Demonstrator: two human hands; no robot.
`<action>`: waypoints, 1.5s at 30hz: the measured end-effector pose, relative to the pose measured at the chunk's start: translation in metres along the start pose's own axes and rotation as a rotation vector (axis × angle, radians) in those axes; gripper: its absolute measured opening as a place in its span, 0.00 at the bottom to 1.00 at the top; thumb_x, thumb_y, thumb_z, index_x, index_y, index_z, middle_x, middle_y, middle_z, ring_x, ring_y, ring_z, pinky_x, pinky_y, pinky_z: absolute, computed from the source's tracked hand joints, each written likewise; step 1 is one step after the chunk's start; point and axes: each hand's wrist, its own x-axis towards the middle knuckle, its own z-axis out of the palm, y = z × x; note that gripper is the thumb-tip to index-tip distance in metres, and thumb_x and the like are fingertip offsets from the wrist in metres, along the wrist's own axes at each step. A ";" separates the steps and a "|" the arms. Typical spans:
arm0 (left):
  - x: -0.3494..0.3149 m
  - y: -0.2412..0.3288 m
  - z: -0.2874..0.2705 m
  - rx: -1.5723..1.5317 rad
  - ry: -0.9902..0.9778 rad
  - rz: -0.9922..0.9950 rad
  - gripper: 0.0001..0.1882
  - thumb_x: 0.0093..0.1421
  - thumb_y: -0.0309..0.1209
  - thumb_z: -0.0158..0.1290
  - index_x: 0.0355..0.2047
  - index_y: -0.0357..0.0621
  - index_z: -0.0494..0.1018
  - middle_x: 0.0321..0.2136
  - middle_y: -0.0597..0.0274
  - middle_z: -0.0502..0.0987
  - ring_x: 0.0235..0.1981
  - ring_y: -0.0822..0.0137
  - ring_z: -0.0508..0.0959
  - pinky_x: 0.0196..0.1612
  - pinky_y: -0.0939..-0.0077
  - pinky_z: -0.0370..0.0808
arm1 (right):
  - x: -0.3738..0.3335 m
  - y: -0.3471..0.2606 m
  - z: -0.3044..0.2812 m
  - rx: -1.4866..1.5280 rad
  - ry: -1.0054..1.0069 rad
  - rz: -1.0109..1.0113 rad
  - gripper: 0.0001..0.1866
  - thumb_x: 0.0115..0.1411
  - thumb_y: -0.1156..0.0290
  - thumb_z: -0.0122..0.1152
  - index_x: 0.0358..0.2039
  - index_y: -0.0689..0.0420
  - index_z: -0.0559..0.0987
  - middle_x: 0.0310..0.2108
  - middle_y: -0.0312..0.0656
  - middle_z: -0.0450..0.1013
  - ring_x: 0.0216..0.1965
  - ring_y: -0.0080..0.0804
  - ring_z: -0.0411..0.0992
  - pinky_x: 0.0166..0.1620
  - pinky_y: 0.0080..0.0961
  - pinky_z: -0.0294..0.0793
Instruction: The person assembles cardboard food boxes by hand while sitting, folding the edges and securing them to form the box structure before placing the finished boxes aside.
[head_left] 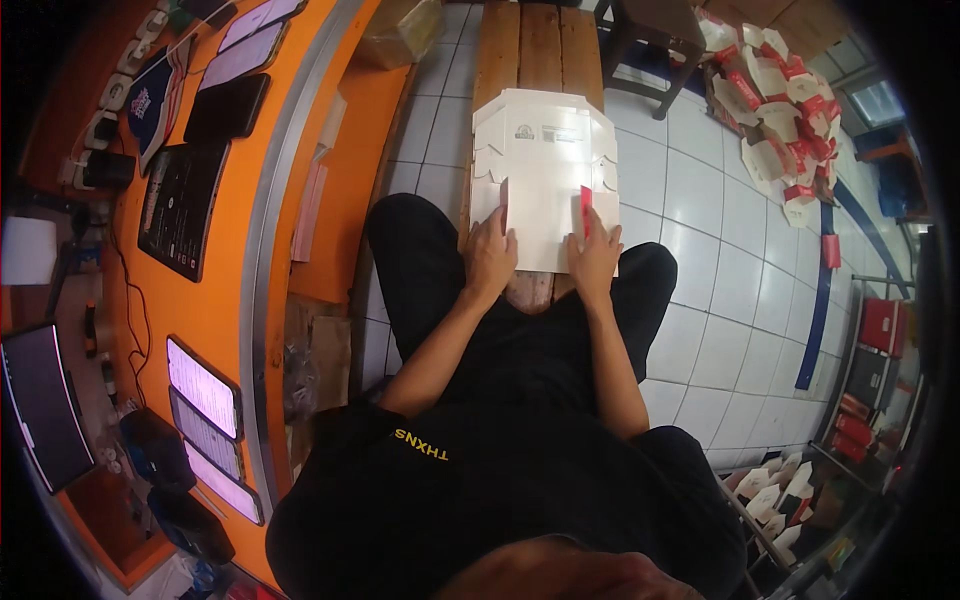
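A white cardboard box blank (pixel 545 160) lies flat on the wooden bench between my knees, its notched side flaps spread and small dark print near its far end. My left hand (pixel 490 255) grips a flap at the near left side, which stands partly raised. At the near right side, my right hand (pixel 596 250) has its thumb and fingers on another raised flap (pixel 586 200) whose red outer face shows. Both hands rest close to the near edge of the blank. Some of the fingertips are hidden behind the cardboard.
Left is an orange counter (pixel 190 300) bearing a tablet (pixel 183 210) and several phones. A heap of red and white folded boxes (pixel 785 120) lies far right on the tiled floor, near a dark stool (pixel 655 40). More boxes (pixel 775 500) fill a rack at lower right.
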 end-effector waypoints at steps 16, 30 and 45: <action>0.049 0.049 0.066 -0.214 -0.315 -0.156 0.22 0.64 0.42 0.56 0.47 0.34 0.76 0.43 0.44 0.80 0.42 0.47 0.81 0.44 0.57 0.78 | -0.016 0.014 -0.001 -0.058 0.037 -0.109 0.26 0.69 0.61 0.50 0.67 0.49 0.67 0.67 0.51 0.63 0.69 0.66 0.56 0.63 0.77 0.51; 0.059 0.068 0.059 -1.020 -0.581 -0.474 0.16 0.63 0.23 0.56 0.51 0.31 0.74 0.42 0.54 0.81 0.42 0.67 0.82 0.46 0.73 0.81 | -0.045 0.004 -0.036 0.552 0.253 0.203 0.09 0.67 0.72 0.59 0.43 0.63 0.81 0.35 0.53 0.78 0.37 0.48 0.78 0.38 0.38 0.77; 0.045 0.057 0.020 -0.486 -0.402 -0.079 0.21 0.63 0.23 0.52 0.57 0.40 0.74 0.43 0.52 0.83 0.38 0.63 0.83 0.41 0.70 0.79 | -0.015 0.017 -0.006 0.304 0.278 0.127 0.16 0.66 0.66 0.58 0.47 0.65 0.81 0.36 0.57 0.79 0.38 0.51 0.79 0.43 0.43 0.77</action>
